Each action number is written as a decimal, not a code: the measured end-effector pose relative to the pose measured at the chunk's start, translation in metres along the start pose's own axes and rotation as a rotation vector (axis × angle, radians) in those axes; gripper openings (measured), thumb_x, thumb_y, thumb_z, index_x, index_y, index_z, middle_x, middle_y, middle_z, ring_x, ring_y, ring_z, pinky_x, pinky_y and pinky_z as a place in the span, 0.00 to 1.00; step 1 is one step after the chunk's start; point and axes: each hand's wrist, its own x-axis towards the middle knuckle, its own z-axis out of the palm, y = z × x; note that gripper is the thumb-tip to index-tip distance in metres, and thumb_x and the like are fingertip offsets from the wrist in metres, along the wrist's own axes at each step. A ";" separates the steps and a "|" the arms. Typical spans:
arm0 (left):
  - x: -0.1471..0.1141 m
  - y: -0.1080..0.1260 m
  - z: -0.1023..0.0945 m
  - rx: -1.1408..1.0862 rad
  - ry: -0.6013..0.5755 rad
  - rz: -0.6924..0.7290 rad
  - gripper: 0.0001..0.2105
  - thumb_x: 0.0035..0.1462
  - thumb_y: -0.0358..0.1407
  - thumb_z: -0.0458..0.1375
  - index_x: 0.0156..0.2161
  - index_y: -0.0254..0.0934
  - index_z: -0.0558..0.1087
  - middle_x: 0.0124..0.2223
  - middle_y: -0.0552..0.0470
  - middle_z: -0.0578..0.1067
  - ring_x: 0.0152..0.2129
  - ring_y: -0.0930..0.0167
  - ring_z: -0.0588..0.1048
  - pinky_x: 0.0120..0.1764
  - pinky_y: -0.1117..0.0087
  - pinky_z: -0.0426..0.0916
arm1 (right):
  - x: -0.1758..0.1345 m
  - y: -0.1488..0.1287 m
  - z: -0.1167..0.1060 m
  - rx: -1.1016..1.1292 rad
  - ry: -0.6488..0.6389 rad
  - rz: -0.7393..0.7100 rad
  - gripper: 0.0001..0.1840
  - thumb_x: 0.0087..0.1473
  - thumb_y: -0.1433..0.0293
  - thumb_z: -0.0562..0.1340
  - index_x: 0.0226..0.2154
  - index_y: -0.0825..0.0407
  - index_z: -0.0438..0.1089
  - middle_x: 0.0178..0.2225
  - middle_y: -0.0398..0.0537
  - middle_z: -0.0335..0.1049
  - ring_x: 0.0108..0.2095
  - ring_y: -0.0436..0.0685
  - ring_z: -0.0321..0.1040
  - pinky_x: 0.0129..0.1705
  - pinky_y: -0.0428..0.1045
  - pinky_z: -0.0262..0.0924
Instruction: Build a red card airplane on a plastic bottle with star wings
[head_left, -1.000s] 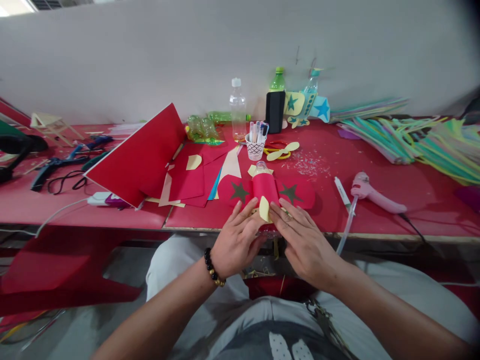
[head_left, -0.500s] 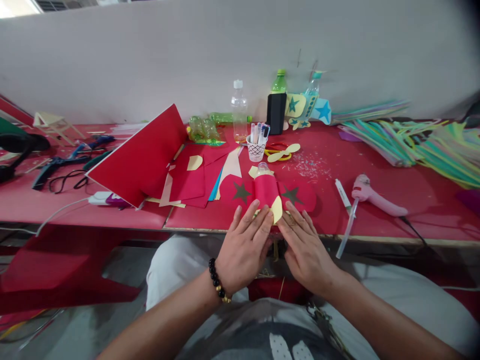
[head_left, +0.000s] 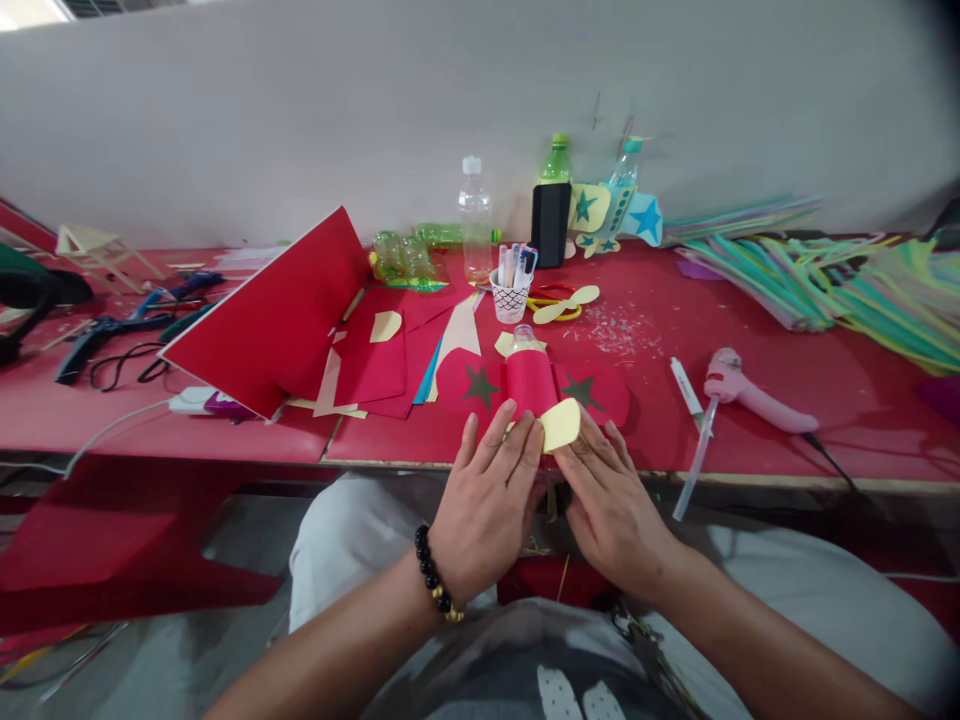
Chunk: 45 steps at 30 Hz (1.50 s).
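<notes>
A plastic bottle wrapped in red paper [head_left: 529, 380] lies on the table edge in front of me, its clear end pointing away. Red paper wings with dark stars [head_left: 481, 386] spread from both sides. At the near end a pale yellow paper fin [head_left: 561, 426] leans to the right. My left hand [head_left: 491, 500] lies with fingers stretched out over the left of this end, fingertips beside the fin. From the right, my right hand [head_left: 611, 490] rests with straight fingers, touching the fin's side. Whatever is under both hands is hidden.
A pink glue gun [head_left: 757, 390] and a white marker [head_left: 686, 388] lie to the right. Behind stand a cup of pens [head_left: 511, 298], a clear bottle [head_left: 475, 220] and a black phone [head_left: 551, 225]. A red board [head_left: 270, 310] leans at left, near red paper sheets [head_left: 375, 365].
The yellow fin has tipped over to the right, showing more of its broad face. Both hands stay almost in the same place at the bottle's near end.
</notes>
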 end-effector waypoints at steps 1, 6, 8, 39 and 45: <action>0.000 0.001 -0.001 0.002 0.000 0.001 0.25 0.64 0.33 0.49 0.65 0.32 0.54 0.67 0.46 0.58 0.67 0.59 0.47 0.65 0.49 0.41 | 0.000 0.000 0.001 -0.006 0.007 0.000 0.40 0.46 0.81 0.53 0.64 0.59 0.52 0.64 0.60 0.55 0.69 0.66 0.32 0.65 0.70 0.40; 0.000 -0.002 -0.003 -0.022 -0.022 0.000 0.25 0.65 0.34 0.48 0.65 0.33 0.55 0.66 0.46 0.59 0.66 0.60 0.48 0.65 0.49 0.43 | -0.002 0.002 0.004 0.014 0.008 -0.019 0.42 0.46 0.80 0.53 0.65 0.60 0.48 0.65 0.62 0.53 0.69 0.66 0.32 0.64 0.70 0.42; -0.001 -0.004 -0.002 -0.048 -0.031 -0.002 0.25 0.65 0.34 0.48 0.65 0.34 0.54 0.67 0.46 0.58 0.66 0.60 0.48 0.65 0.48 0.44 | -0.001 0.002 0.003 0.038 -0.026 -0.020 0.45 0.47 0.81 0.52 0.67 0.59 0.41 0.67 0.61 0.48 0.69 0.64 0.34 0.65 0.69 0.42; -0.010 0.005 0.000 -0.097 -0.024 -0.020 0.23 0.65 0.33 0.47 0.63 0.29 0.56 0.67 0.41 0.55 0.66 0.62 0.51 0.65 0.51 0.48 | 0.000 0.000 0.004 0.071 -0.007 -0.024 0.42 0.46 0.80 0.53 0.65 0.60 0.47 0.64 0.63 0.54 0.66 0.67 0.47 0.64 0.70 0.43; -0.004 -0.001 -0.007 -0.166 -0.024 -0.060 0.22 0.67 0.34 0.46 0.64 0.31 0.56 0.67 0.43 0.57 0.64 0.65 0.56 0.65 0.53 0.48 | 0.000 0.001 0.006 0.088 0.030 -0.044 0.36 0.46 0.80 0.53 0.61 0.63 0.55 0.60 0.64 0.60 0.64 0.68 0.50 0.64 0.69 0.44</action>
